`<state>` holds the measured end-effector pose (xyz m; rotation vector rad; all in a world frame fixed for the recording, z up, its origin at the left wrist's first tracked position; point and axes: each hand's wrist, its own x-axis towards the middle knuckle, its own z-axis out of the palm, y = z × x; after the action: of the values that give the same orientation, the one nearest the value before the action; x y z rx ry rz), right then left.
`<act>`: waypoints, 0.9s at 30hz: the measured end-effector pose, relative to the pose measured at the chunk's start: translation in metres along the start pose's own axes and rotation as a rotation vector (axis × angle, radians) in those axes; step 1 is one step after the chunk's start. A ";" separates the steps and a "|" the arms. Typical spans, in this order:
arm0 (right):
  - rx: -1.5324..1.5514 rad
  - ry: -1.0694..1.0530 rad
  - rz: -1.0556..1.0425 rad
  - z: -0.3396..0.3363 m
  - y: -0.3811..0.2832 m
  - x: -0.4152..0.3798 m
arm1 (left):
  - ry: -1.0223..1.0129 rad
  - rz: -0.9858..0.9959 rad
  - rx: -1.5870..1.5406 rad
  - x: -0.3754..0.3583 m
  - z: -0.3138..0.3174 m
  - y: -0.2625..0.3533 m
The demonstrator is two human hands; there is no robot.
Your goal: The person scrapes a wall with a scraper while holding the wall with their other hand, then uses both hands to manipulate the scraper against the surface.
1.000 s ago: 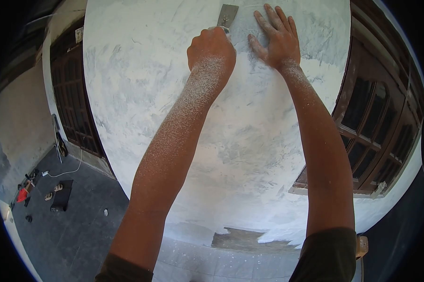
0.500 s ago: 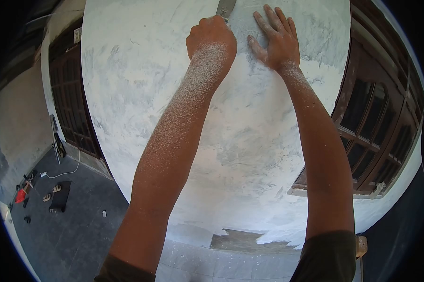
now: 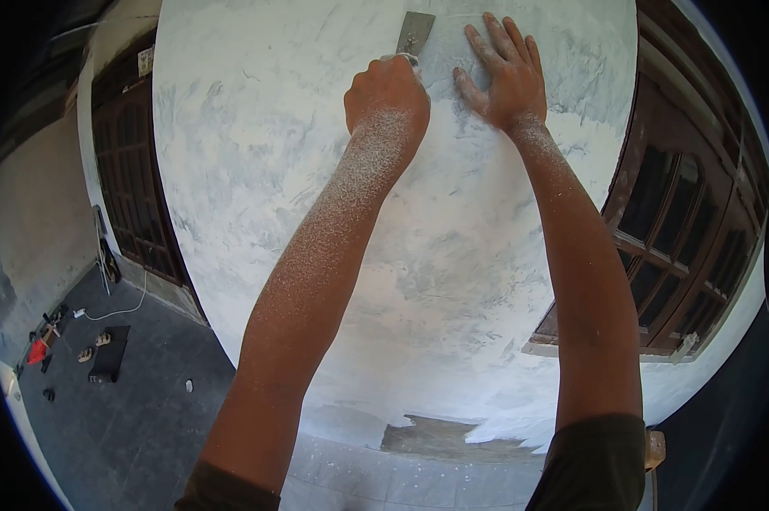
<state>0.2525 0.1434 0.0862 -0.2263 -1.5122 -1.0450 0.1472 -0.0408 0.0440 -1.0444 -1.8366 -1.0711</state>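
As the left hand [image 3: 388, 98] clamps tight around the handle of a scraper [image 3: 416, 32], its metal blade points upward at the top of the pale, patchy wall [image 3: 452, 230]. Just beside it, the right hand [image 3: 512, 85] lies against the wall, fingers and thumb spread apart, dusted white! White specks coat the left forearm too. Over on the right stands a brown wooden window [image 3: 670, 264]; down low, a rough gray patch [image 3: 440, 436] shows. And off left, sandals [image 3: 103, 339] sit by a black mat [image 3: 112, 356] on the dark floor [image 3: 150, 426].
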 end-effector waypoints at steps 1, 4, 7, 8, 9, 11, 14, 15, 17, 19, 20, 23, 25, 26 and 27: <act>0.004 -0.003 -0.005 0.000 0.000 0.001 | -0.023 -0.001 -0.025 0.010 -0.004 0.000; 0.026 0.026 -0.010 0.003 0.001 0.001 | -0.046 -0.012 -0.037 0.019 -0.015 0.008; 0.015 0.014 -0.005 0.003 0.001 0.001 | -0.045 -0.029 -0.014 0.010 -0.007 0.007; 0.015 0.015 -0.005 0.003 0.001 0.002 | -0.039 -0.035 -0.006 0.005 -0.002 0.005; 0.008 0.004 -0.001 0.001 0.001 0.003 | -0.040 -0.019 0.016 -0.001 -0.001 0.005; -0.001 -0.009 0.001 0.000 -0.001 0.002 | -0.051 -0.016 -0.016 0.006 -0.005 0.005; 0.010 0.016 -0.013 0.001 0.000 0.003 | -0.067 -0.029 -0.038 0.016 -0.016 0.013; 0.013 0.013 -0.009 0.001 0.001 0.003 | -0.078 -0.042 -0.022 0.019 -0.018 0.015; 0.020 0.004 -0.002 0.001 0.000 0.001 | -0.041 -0.042 -0.020 0.007 -0.003 0.010; -0.002 -0.001 -0.002 0.002 0.000 0.001 | -0.005 -0.032 -0.017 -0.007 0.003 0.006; -0.003 -0.003 0.000 0.002 0.000 0.000 | -0.007 -0.031 -0.017 -0.004 0.004 0.005; -0.011 -0.004 0.000 0.003 0.001 0.002 | 0.013 -0.023 -0.054 0.013 -0.004 0.010; -0.001 0.011 -0.014 0.003 0.002 0.001 | -0.009 -0.015 -0.039 0.022 -0.012 0.015; 0.001 0.008 -0.009 0.002 0.001 0.000 | -0.014 -0.013 -0.036 0.017 -0.011 0.016; 0.009 0.014 -0.007 0.003 0.001 0.000 | -0.014 -0.045 -0.028 0.010 -0.007 0.017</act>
<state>0.2512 0.1464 0.0874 -0.2073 -1.5061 -1.0433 0.1601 -0.0392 0.0603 -1.0333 -1.8691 -1.1216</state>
